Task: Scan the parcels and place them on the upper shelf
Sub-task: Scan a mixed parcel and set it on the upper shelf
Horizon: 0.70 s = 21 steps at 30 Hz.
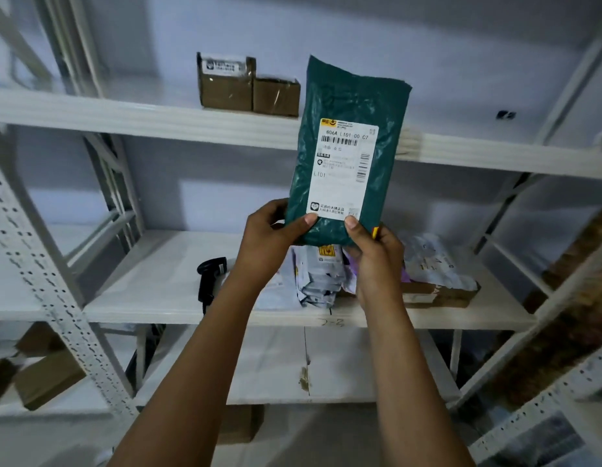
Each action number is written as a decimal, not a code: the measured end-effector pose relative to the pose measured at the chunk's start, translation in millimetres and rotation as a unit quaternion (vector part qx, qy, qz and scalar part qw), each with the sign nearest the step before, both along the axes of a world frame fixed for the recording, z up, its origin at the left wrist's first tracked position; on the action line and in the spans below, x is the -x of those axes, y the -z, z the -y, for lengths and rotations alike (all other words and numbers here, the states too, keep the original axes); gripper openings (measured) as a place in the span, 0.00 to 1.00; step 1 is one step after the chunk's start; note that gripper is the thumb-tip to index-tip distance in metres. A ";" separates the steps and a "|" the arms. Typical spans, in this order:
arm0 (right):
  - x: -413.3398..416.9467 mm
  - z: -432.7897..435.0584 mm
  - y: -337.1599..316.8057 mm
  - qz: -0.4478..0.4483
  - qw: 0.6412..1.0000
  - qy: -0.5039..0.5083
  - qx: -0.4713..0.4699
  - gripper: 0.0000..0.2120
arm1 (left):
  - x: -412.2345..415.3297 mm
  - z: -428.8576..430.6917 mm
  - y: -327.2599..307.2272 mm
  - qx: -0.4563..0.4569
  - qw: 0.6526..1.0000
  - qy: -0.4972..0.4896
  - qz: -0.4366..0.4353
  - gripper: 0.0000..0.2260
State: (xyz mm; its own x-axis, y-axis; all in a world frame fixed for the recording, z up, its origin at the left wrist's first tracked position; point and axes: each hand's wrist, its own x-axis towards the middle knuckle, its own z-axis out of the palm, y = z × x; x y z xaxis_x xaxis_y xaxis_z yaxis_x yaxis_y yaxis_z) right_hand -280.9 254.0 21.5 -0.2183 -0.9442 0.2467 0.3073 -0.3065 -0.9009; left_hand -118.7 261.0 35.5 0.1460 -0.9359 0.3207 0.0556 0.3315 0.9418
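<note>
A dark green plastic mailer with a white shipping label stands upright in the air, its top overlapping the front edge of the upper shelf. My left hand pinches its lower left corner, thumb on the label. My right hand pinches its lower right corner, thumb on the front. A black handheld scanner lies on the middle shelf, left of my arms. Several pale mailers and a flat brown box lie on that shelf behind my hands.
Two brown cardboard boxes stand on the upper shelf, left of the green mailer. White perforated uprights frame the rack. The shelf to the left holds more brown boxes low down. A further shelf lies below.
</note>
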 end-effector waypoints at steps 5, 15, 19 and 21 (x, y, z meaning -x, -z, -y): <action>-2.8 26.6 -55.7 0.006 1.000 -0.009 0.027 0.09 | -3.0 28.7 -49.3 0.046 0.998 -0.020 0.024 0.18; -7.1 105.2 -167.6 0.002 0.999 0.038 0.026 0.15 | -25.4 93.8 -150.3 0.141 0.975 -0.139 0.099 0.18; 0.5 141.2 -197.4 -0.015 0.999 0.032 -0.001 0.18 | -70.1 114.7 -174.3 0.217 0.898 -0.368 0.108 0.13; 4.1 159.2 -206.0 -0.048 0.998 0.027 -0.030 0.16 | -95.4 132.5 -182.0 0.211 0.877 -0.416 0.114 0.16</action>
State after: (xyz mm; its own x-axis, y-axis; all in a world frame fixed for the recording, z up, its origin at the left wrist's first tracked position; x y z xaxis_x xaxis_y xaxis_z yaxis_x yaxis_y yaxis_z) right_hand -285.0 94.9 227.5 -0.2478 -0.9453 0.2124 0.2033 -0.2651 -0.9425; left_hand -23.2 128.6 217.5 0.6091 -0.3262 0.7229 -0.5445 0.4907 0.6802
